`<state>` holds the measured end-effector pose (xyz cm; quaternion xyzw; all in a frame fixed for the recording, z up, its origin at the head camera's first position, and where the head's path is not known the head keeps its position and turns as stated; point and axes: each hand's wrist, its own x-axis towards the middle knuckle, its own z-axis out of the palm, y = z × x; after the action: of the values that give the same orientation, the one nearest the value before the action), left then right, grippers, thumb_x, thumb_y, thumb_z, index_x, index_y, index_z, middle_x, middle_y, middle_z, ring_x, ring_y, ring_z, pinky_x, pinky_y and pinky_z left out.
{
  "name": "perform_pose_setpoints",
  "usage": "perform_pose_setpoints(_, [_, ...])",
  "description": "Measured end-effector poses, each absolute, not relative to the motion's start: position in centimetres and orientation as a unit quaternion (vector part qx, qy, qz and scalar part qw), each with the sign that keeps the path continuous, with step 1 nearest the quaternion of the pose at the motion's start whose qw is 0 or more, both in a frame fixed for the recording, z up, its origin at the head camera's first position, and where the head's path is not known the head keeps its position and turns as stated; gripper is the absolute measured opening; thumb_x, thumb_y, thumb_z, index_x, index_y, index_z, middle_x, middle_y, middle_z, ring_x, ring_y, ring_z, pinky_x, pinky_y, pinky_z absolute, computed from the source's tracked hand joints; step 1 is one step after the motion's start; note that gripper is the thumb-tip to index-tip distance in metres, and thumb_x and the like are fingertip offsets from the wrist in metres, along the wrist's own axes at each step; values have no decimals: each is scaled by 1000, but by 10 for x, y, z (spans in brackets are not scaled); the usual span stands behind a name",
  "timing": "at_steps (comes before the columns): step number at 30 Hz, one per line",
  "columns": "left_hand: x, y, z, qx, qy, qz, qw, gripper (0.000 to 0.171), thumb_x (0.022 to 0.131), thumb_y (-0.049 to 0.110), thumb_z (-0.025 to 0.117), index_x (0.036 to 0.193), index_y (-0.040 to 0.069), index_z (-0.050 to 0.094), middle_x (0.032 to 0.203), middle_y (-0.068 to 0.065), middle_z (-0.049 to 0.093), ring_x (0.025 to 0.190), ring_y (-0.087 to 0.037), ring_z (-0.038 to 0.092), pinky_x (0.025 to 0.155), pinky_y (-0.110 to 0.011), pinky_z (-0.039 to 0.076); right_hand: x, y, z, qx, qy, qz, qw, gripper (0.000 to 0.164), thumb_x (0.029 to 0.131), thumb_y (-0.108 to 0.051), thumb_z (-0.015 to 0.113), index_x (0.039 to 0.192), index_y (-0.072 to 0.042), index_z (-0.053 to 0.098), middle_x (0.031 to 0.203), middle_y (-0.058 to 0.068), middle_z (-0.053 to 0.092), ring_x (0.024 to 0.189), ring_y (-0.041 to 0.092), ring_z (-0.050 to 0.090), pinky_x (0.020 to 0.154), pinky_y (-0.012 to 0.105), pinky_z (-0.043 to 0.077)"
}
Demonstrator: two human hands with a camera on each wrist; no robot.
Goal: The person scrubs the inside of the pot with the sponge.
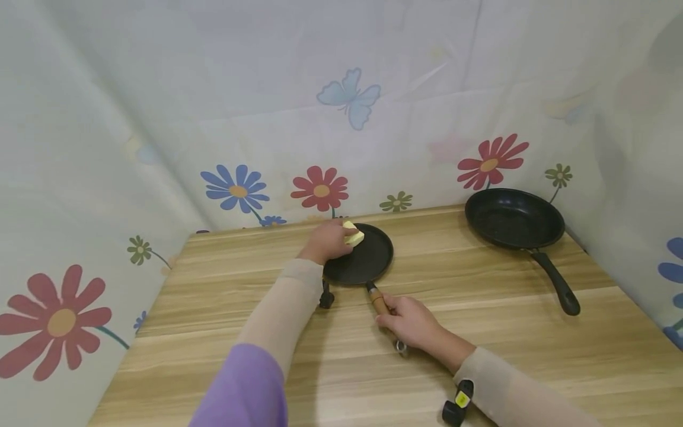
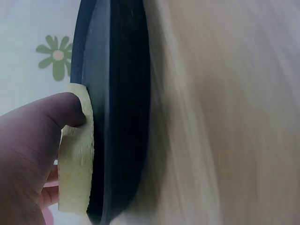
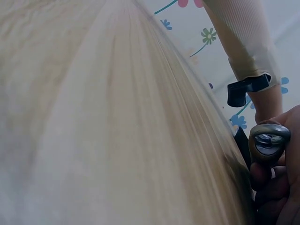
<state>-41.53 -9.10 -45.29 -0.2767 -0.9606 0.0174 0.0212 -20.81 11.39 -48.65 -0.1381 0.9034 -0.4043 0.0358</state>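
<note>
A flat black pan [image 1: 368, 261] with a wooden handle [image 1: 377, 299] lies toward the back of the table. My left hand [image 1: 329, 240] pinches a pale yellow sponge [image 1: 353, 235] over the pan's inner surface. In the left wrist view the thumb presses into the sponge [image 2: 77, 150], which lies against the inside of the pan [image 2: 129, 103]. My right hand [image 1: 413, 320] grips the wooden handle, its metal hanging ring sticking out below the palm. The right wrist view shows that ring [image 3: 269, 137] close up, with fingers curled round the handle.
A deeper black frying pan [image 1: 512, 216] stands at the back right, its black handle [image 1: 557, 284] pointing toward the front. The wood-grain table [image 1: 224, 332] meets a white cloth backdrop [image 1: 256, 89] printed with flowers. Black camera mounts [image 1: 458, 403] sit at both wrists.
</note>
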Motion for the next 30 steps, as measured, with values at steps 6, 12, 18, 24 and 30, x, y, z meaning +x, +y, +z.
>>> perform_pose_setpoints(6, [-412,-80,-459,-288,-957,-9,30,52,90,23,65,141,32,61,125,-12,62,117,-29,56,98,-43,46,-207,112,-486,-137,905,-401,33,55,88,-25,69,138,-2,62,83,-1,65,60,11,53,59,29,45])
perform_pose_setpoints(12, [-401,-60,-457,-317,-947,-55,0,52,92,18,61,142,30,60,122,-11,61,99,-27,56,84,-39,46,-207,112,-485,-142,907,-395,27,52,88,-24,69,134,-2,64,77,-3,63,59,11,53,58,28,44])
perform_pose_setpoints(18, [-389,-39,-457,-332,-941,-66,-22,52,93,21,62,143,34,59,129,-6,56,104,-23,54,84,-36,46,-207,111,-483,-136,912,-386,20,47,88,-24,70,130,-3,67,75,-3,61,61,12,53,59,30,44])
perform_pose_setpoints(24, [-376,-35,-458,-379,-922,-76,-26,50,90,19,64,138,32,64,128,-6,58,106,-23,55,91,-36,47,-201,103,-485,-112,927,-358,0,43,88,-24,68,126,-3,68,78,-1,64,64,14,54,60,34,46])
perform_pose_setpoints(30, [-363,-42,-453,-423,-901,-75,-58,50,91,16,63,139,30,64,131,-6,58,107,-20,55,91,-33,46,-199,101,-480,-92,931,-353,-9,29,88,-25,67,111,-8,67,75,0,61,63,18,54,61,37,45])
